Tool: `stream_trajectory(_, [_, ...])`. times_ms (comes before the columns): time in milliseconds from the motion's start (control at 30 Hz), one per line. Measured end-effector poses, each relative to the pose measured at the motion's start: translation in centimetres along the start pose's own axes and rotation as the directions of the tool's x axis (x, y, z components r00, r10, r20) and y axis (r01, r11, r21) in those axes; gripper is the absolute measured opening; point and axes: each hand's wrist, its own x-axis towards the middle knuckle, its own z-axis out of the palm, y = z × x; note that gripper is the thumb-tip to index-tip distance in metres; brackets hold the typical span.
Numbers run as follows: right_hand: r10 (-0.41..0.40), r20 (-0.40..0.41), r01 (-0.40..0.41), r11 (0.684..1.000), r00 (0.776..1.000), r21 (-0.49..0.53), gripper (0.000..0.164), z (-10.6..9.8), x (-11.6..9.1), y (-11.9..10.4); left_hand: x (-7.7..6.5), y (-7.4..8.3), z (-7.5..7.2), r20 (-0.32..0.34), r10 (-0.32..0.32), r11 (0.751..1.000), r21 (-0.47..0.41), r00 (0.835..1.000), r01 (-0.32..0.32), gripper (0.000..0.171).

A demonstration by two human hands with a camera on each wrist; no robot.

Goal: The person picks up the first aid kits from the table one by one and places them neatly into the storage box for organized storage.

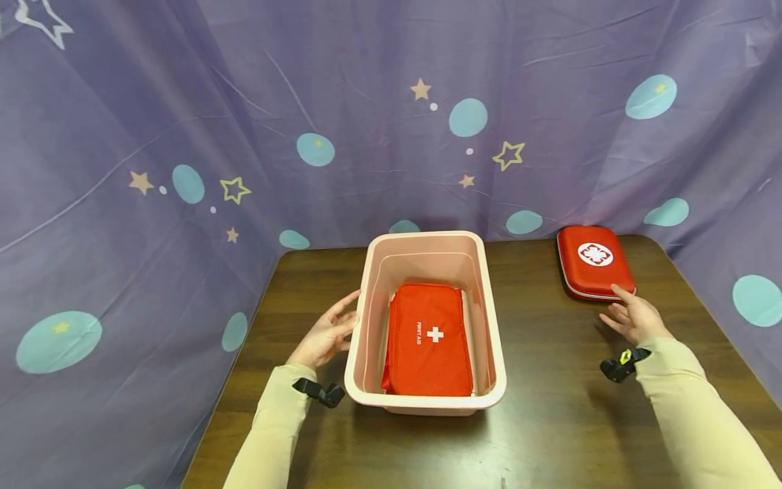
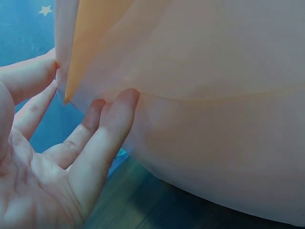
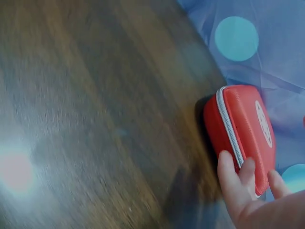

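A pale pink plastic bin [image 1: 492,326] stands on the table, and inside it lies a red soft first aid pouch [image 1: 430,363] with a white cross. My left hand [image 1: 326,339] is at the bin's left side; in the left wrist view its fairly straight fingers [image 2: 107,138] touch the outer wall. At the back right sits a red zippered first aid case [image 1: 592,275] with a white round emblem. My right hand [image 1: 638,319] is at the case's near edge, fingers spread; in the right wrist view the fingertips overlap its zipper side, and whether they touch it I cannot tell.
Both things stand on a dark wooden table [image 1: 544,407]. A purple curtain [image 1: 366,88] with stars and blue ovals hangs behind it and along both sides. Each wrist carries a black strapped camera.
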Motion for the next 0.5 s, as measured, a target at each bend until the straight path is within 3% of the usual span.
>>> stream_trajectory(67, [-0.061,-0.084,0.047,0.987,0.995,-0.152,0.098,0.3,0.1,-0.1,0.0,0.0,0.0,0.000,0.005,1.000,0.001,1.000,-0.005,0.060])
stream_trajectory(133, [-0.129,-0.153,0.082,0.956,0.980,-0.281,0.101,0.5,0.3,-0.1,-0.1,0.0,0.0,0.002,0.008,1.000,0.001,1.000,-0.008,0.060])
stream_trajectory(233, [-0.221,-0.189,0.106,0.871,0.957,-0.479,0.100,0.7,0.8,0.0,-0.1,0.0,0.0,0.002,0.007,1.000,0.001,1.000,-0.007,0.060])
stream_trajectory(367, [-0.294,-0.173,0.108,0.737,0.940,-0.667,0.103,0.8,1.7,0.4,-0.2,0.0,-0.1,-0.003,0.008,1.000,0.000,1.000,-0.008,0.061])
stream_trajectory(500, [-0.338,-0.185,0.094,0.664,0.923,-0.742,0.107,0.4,2.3,0.4,-0.1,-0.1,0.0,0.000,0.010,1.000,-0.002,1.000,-0.010,0.061])
